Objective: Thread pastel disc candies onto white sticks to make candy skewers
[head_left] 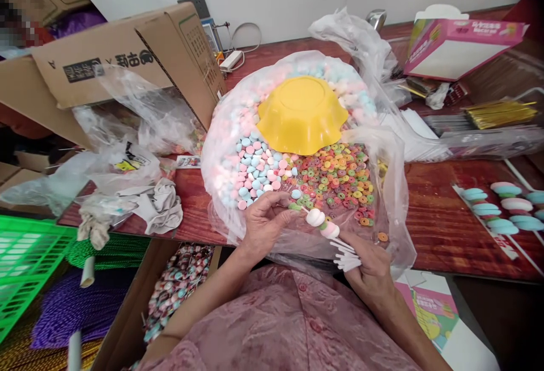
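My right hand (369, 263) is closed around a bundle of thin white sticks (346, 255). One stick runs up to the left and carries white marshmallow pieces (315, 217), a green gummy ring and a pink-and-white marshmallow piece (330, 229). At that stick's bare tip, my left hand (267, 219) pinches a green gummy ring (294, 207). A pale blue candy (296, 194) shows right at its fingertips; whether it is held too, I cannot tell. Just beyond lie loose gummy rings (340, 175) and pink, blue and white candies (257, 167) on clear plastic.
An upturned yellow bowl (304, 113) rests on the candy heap. Finished candy skewers (487, 209) lie at right. Cardboard boxes (127, 65) and crumpled bags (140, 161) stand left; a green basket (29, 263) is below. Skewers fill a box (178, 280) under the table edge.
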### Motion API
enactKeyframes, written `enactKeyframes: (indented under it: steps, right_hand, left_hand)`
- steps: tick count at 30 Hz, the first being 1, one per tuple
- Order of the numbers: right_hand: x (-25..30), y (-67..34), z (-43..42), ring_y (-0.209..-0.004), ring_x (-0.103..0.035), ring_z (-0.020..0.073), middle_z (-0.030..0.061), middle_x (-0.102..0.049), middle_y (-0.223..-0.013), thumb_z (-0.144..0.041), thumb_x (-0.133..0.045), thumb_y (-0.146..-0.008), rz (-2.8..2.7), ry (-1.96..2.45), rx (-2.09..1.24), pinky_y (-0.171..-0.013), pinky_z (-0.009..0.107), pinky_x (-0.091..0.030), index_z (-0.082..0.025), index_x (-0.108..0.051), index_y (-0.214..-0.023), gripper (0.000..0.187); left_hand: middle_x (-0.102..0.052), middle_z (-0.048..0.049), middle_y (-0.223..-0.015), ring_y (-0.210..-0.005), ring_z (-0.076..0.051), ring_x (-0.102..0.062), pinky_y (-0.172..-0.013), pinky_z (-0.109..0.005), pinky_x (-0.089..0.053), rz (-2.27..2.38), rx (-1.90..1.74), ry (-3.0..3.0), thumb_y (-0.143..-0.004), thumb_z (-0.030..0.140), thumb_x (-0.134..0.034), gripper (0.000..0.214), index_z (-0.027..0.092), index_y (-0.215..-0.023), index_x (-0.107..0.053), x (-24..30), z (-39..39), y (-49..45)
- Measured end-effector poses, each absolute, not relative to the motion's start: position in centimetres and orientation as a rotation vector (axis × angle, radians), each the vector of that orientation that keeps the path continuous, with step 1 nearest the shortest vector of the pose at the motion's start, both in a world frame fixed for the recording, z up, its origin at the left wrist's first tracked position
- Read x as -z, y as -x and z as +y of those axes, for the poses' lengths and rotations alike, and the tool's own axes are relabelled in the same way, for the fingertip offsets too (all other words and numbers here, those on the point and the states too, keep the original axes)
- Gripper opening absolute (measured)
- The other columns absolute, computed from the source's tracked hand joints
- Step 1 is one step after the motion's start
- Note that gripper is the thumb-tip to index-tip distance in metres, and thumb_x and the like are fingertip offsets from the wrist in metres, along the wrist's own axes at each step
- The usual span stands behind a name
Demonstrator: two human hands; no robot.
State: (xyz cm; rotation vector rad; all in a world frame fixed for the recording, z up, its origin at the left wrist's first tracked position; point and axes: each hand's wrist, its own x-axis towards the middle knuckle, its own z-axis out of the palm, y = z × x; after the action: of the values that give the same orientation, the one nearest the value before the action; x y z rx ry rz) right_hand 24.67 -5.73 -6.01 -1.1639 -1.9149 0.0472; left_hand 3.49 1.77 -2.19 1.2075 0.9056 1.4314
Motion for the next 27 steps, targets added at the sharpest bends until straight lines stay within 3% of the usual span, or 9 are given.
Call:
enactKeyframes:
  steps: [10,22,27]
  right_hand:
    - [6.7,-24.2,-5.7,-0.074,-0.074,0.0195,0.0062,-0.077,-0.098,-0.002,-0.042,-0.071,-1.928,1.257,-0.040,-0.069,0.030,-0.061,-0.021,-0.059,-0.127,0.062]
    - [6.4,-24.4,-6.1,-0.074,-0.075,0.0195,0.0057,-0.078,-0.095,-0.002,-0.044,-0.073,-1.900,1.264,-0.092,-0.070,0.030,-0.062,-0.021,-0.061,-0.126,0.059]
    - [6.8,-24.1,-6.5,-0.076,-0.075,0.0202,0.0076,-0.077,-0.095,-0.003,-0.044,-0.073,-1.912,1.270,-0.081,-0.068,0.030,-0.061,-0.019,-0.064,-0.120,0.053]
  left_hand:
    - [-0.070,-0.0023,-0.085,-0.081,-0.012,-0.065,-0.076,-0.025,-0.055,0.872,-1.426,-1.556,-0.079,0.020,-0.079,0.016,0.023,-0.094,-0.079,2.6,1.7,-3.6]
    - [-0.069,-0.0028,-0.084,-0.082,-0.013,-0.064,-0.074,-0.025,-0.055,0.938,-1.339,-1.249,-0.071,0.027,-0.084,0.017,0.022,-0.086,-0.079,3.8,1.9,-3.6]
    - [-0.068,-0.0034,-0.091,-0.088,-0.014,-0.065,-0.079,-0.026,-0.054,0.950,-1.366,-1.363,-0.077,0.022,-0.079,0.015,0.024,-0.092,-0.079,4.0,1.8,-3.3]
